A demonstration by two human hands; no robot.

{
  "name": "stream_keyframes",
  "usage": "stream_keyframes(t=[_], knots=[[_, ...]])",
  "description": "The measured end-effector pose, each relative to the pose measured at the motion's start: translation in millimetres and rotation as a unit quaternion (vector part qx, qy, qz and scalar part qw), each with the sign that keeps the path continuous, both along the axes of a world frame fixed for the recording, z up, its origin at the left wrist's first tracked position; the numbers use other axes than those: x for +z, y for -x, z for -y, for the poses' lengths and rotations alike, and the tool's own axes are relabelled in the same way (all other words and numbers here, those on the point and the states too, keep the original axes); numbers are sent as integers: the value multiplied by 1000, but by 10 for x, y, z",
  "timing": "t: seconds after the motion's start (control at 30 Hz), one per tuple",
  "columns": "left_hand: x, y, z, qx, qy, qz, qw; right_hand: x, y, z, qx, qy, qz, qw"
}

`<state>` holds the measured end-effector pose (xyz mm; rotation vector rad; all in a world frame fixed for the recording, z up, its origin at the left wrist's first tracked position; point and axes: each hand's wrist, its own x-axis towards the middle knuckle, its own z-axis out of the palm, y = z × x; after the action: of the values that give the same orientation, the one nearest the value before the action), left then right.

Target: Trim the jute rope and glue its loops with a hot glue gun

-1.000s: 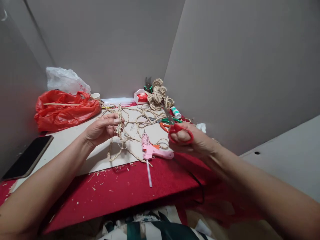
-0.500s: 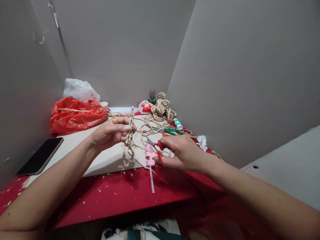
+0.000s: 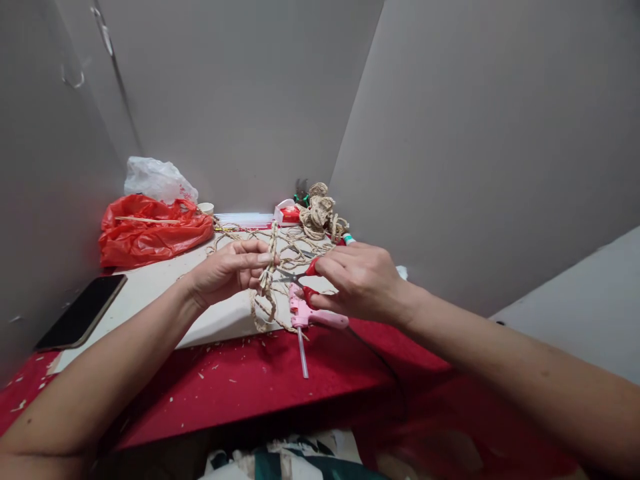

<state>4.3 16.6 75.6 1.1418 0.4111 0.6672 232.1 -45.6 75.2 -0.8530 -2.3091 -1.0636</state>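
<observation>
My left hand (image 3: pixel 233 270) pinches a braided straw cord (image 3: pixel 273 248), which stands up above the fingers and hangs in a loop below them. My right hand (image 3: pixel 357 277) grips red-handled scissors (image 3: pixel 295 276); their parted blades point left at the cord, close to a pale tuft just under my left fingers. Whether the blades touch the cord I cannot tell. Below the scissors lies a pink glue gun (image 3: pixel 300 313) with a clear glue stick (image 3: pixel 303 353) pointing toward the front edge.
Coiled straw rope (image 3: pixel 317 213) and a red-and-white box (image 3: pixel 287 213) are at the back. A red plastic bag (image 3: pixel 150 230) and a black phone (image 3: pixel 83 312) sit at left. A white board (image 3: pixel 215 320) lies on the red cloth (image 3: pixel 240 393), among straw scraps.
My right hand has moved up and to the left, bringing the scissors to the cord and uncovering the glue gun's handle. My left hand and the cord have shifted slightly right.
</observation>
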Motion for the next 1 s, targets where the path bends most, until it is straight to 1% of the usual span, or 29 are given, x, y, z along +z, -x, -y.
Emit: stream_keyframes(t=[0.27, 0.43, 0.7, 0.83, 0.93, 1.0], knots=[[-70, 0, -5, -10, 4, -4, 1000, 41, 74, 36, 11, 11, 0, 1000], [-83, -2, -4, -14, 6, 0, 1000, 72, 107, 64, 17, 35, -7, 999], [-70, -8, -7, -5, 13, 1, 1000, 80, 126, 89, 23, 30, -8, 999], [-54, 1, -17, -1, 3, 4, 1000, 60, 122, 82, 43, 26, -9, 999], [-6, 32, -26, 23, -12, 14, 1000, 26, 82, 84, 70, 26, -26, 997], [37, 59, -32, 45, -20, 22, 999, -4, 33, 78, 75, 33, -41, 996]])
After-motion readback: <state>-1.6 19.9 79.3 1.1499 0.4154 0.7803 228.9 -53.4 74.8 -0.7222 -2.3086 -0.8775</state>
